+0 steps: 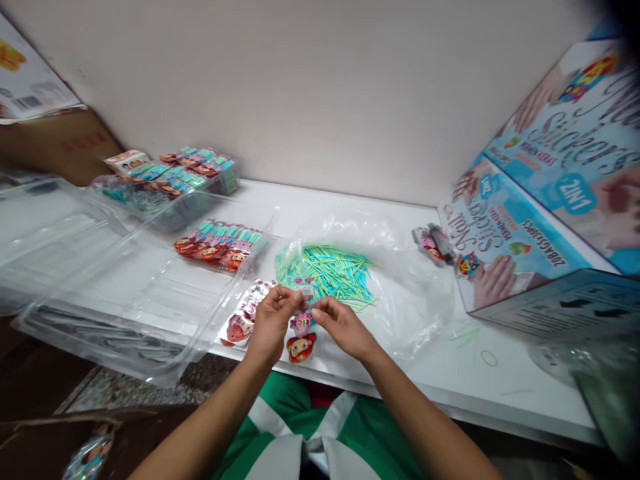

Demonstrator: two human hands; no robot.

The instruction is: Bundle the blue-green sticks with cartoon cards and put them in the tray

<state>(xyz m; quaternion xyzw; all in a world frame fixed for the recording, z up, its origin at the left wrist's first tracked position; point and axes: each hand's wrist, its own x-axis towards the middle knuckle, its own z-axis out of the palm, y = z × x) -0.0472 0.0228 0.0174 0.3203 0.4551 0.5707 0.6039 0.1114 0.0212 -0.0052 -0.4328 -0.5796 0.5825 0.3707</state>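
Observation:
Between my hands hangs a small printed packet [301, 324] with a cartoon face at its lower end. My left hand [276, 319] is closed, thumb and finger pinching the packet near its top. Also closed, my right hand [343, 325] pinches at the packet's right edge; whether a thin stick is between those fingertips too is too small to tell. Just beyond lies a clear plastic bag [410, 300], spread around a heap of green and blue thin sticks [337, 273]. Flat beside my left hand are more printed packets [240, 325].
A row of filled packets [220, 245] lies left on the white table [310, 200]. Clear plastic trays [165, 287] overhang the front edge. Filled boxes [185, 177] stand behind. Blue cartons [520, 233] stand at right, near a small dark-and-red packet [433, 244] and a rubber band [489, 359].

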